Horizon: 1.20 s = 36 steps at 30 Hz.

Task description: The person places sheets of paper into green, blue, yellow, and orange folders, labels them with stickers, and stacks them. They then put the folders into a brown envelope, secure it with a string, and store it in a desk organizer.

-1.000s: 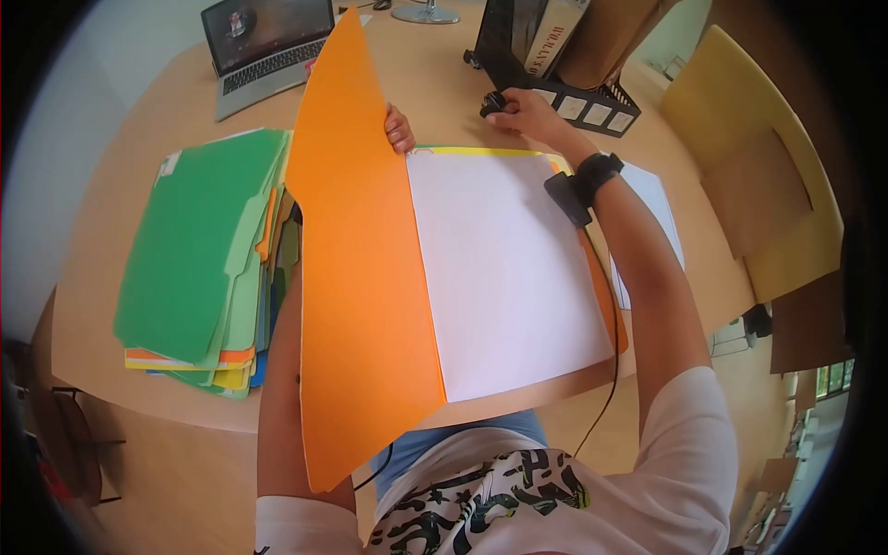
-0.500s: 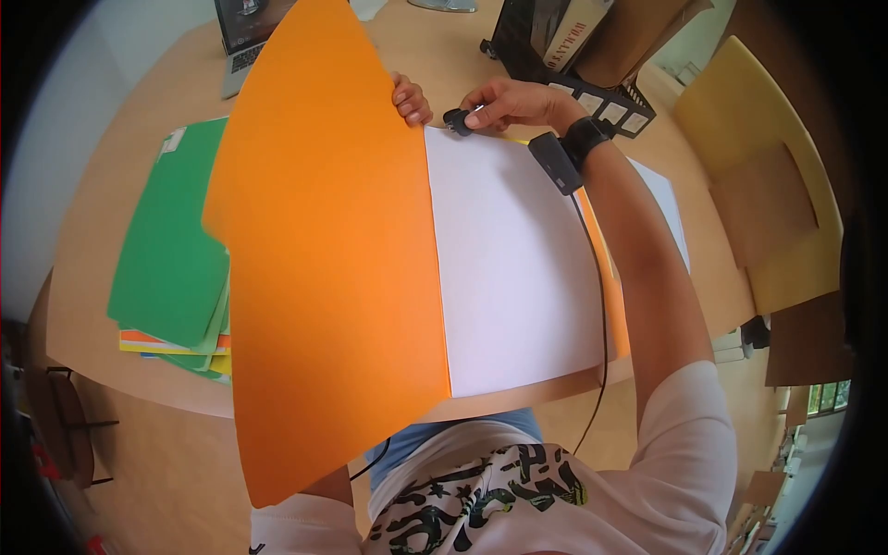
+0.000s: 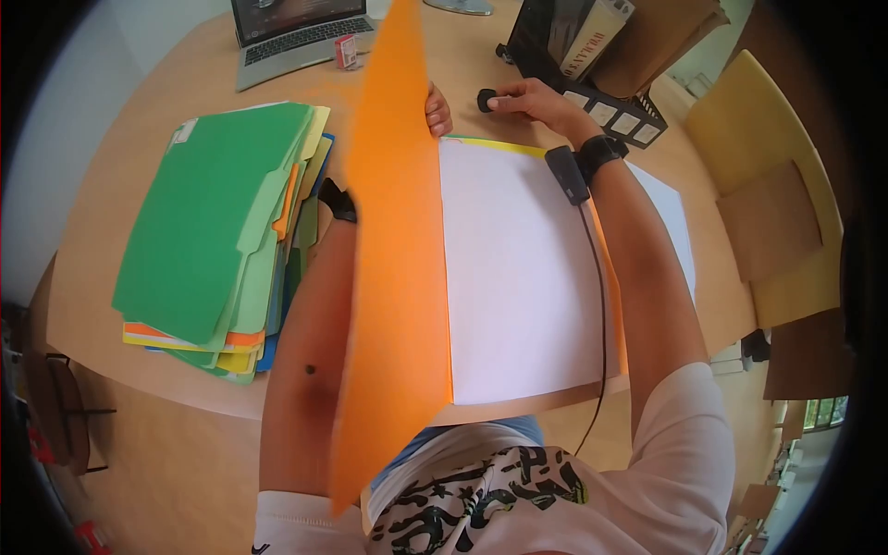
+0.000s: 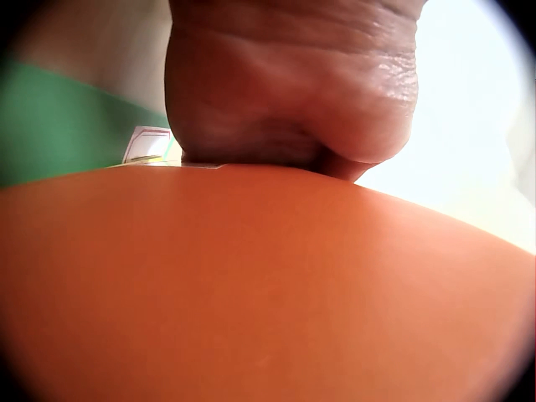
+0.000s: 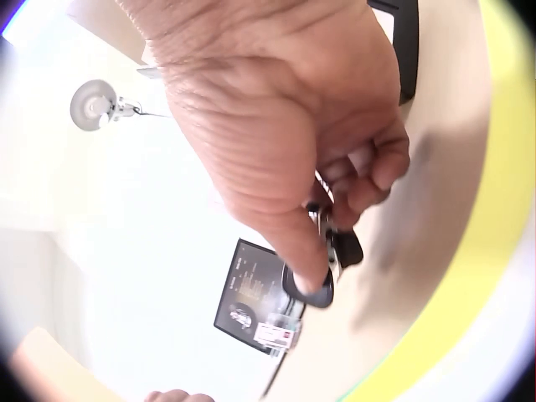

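An orange file folder point(image 3: 393, 268) stands opened in the head view, its cover raised nearly upright and white paper point(image 3: 518, 268) lying inside. My left hand point(image 3: 438, 111) grips the cover near its far end, fingers curling round to the paper side; the palm is hidden behind it. In the left wrist view the orange cover fills the lower part, below the hand. Beyond the paper's far edge, my right hand point(image 3: 546, 104) pinches a black staple remover point(image 3: 485, 100). Its black pads and metal jaws show under the thumb in the right wrist view.
To the left lies a stack of green and other coloured folders point(image 3: 213, 222). At the back are a laptop point(image 3: 305, 37), a small red-and-white box point(image 3: 346, 52) and a black file holder point(image 3: 615, 116) with papers. A yellow chair point(image 3: 786, 185) stands right of the table.
The right hand brought the staple remover to the paper's upper left corner, then moved it back beyond the far edge. The orange cover swung left and came back more upright in the left hand.
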Available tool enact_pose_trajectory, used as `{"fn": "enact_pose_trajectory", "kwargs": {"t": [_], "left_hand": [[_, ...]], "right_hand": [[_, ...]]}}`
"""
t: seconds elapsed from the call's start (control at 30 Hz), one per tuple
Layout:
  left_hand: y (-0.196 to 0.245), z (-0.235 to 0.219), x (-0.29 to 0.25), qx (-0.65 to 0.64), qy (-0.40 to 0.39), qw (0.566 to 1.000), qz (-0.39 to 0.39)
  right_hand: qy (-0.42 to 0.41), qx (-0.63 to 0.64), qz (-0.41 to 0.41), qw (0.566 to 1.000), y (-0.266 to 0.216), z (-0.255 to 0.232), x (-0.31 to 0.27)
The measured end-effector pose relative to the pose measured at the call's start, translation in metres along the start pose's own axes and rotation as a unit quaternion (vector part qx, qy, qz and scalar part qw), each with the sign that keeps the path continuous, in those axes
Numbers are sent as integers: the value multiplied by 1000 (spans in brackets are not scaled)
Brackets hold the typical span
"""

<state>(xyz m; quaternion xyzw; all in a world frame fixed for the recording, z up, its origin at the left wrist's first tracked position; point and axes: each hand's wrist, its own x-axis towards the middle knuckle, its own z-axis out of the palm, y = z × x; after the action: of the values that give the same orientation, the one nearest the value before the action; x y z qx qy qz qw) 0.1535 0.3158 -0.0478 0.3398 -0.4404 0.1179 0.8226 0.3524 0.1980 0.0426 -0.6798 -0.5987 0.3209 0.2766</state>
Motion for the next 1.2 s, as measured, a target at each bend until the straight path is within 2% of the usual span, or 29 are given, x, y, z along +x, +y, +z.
{"fn": "enact_pose_trajectory", "kwargs": {"t": [0.03,0.07,0.1,0.13,0.17,0.2,0.23,0.27,0.3,0.33,0.37,0.43,0.47,0.57,0.6,0.63,0.73,0.8,0.87,0.9,0.97,1.0,1.1,1.13,1.2], "left_hand": [[-5,-3,2,-17,-17,1000,16],[-8,31,7,80,199,977,7],[-14,55,13,165,329,930,19],[-20,78,18,239,456,857,7],[-22,76,22,303,516,800,-48],[-27,83,27,358,531,766,-48],[-32,89,31,412,544,730,-48],[-37,87,31,458,527,714,-42],[-42,81,30,503,508,698,-34],[-45,78,29,547,489,679,-26],[-47,81,31,598,482,639,-44],[-51,89,33,690,460,552,-85],[-53,89,31,716,443,532,-91],[-54,80,25,789,376,475,-104],[-51,74,21,811,347,459,-107],[-49,71,17,832,317,442,-111],[-41,76,17,835,333,409,-155],[-22,85,9,869,343,311,-173],[-5,104,4,899,334,200,-199],[-3,117,1,885,339,198,-252],[2,143,-3,845,351,191,-355],[6,142,-15,850,314,202,-373],[16,147,-27,839,292,226,-399],[15,151,-27,837,314,254,-371],[6,164,-20,826,352,311,-310]], "right_hand": [[33,-12,0,999,10,-1,-1],[66,-24,0,998,20,-1,-2],[98,-36,0,995,30,0,-4],[104,16,0,994,36,3,-9],[148,15,-25,989,41,5,-15],[192,14,-51,980,44,7,-23],[236,12,-76,969,46,9,-32],[212,-108,-137,962,43,2,-58],[184,-226,-196,936,27,-6,-96],[202,16,-106,973,-6,3,-134],[207,258,-8,944,-30,15,-164],[133,405,23,904,-6,14,-196],[96,476,38,874,2,15,-209],[114,370,9,922,13,33,-244],[104,286,-14,952,15,37,-247],[110,276,-7,955,17,42,-251],[128,226,9,966,21,46,-255],[147,183,15,972,24,45,-254],[171,76,31,982,27,43,-253],[181,21,39,982,28,42,-253],[159,-171,81,969,15,37,-259],[145,-267,100,947,7,33,-261],[224,-416,-10,881,-1,19,-267],[206,-400,-4,893,-20,12,-268],[131,-391,-69,908,-49,5,-257]]}}
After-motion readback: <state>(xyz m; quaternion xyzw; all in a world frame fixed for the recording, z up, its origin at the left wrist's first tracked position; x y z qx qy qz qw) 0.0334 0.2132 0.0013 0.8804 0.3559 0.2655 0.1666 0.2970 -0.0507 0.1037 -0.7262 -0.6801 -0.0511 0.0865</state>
